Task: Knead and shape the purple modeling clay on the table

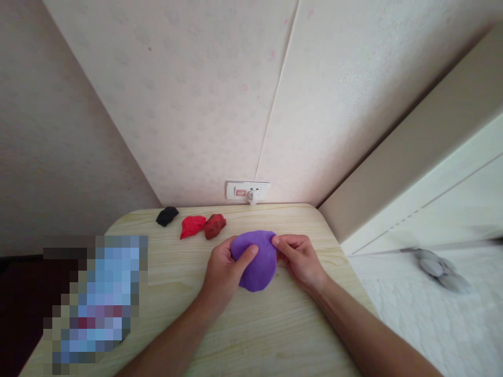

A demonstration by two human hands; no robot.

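Clay sheet point(261, 268) up in our 2 hands, folks: purple, thin, roughly round with a lopsided rim, modelling clay by the look of it, and we've got it raised over the near-middle of the wood-grain tabletop point(176, 296)! Our left hand point(228, 266) grips the left side, thumb laid across the face, fingers tucked behind. Our right hand point(299, 261) pinches the upper right rim between thumb and fingertips. Behind, off to the left, sit 3 small lumps: black lump point(167, 216), bright red lump point(193, 226), dark red lump point(215, 226), the 2 reds side by side and seemingly touching.

This looks like edge-shaping, and good technique, we reckon, means short, light pinches, moving round the rim a little each time so no spot goes thinner than its neighbours. Let's hold that left thumb flat; a dug-in tip could dent the face. Support from behind matters too, since a sheet this thin may sag or tear. And easy on the pull: squeezing should even the outline better than stretching!
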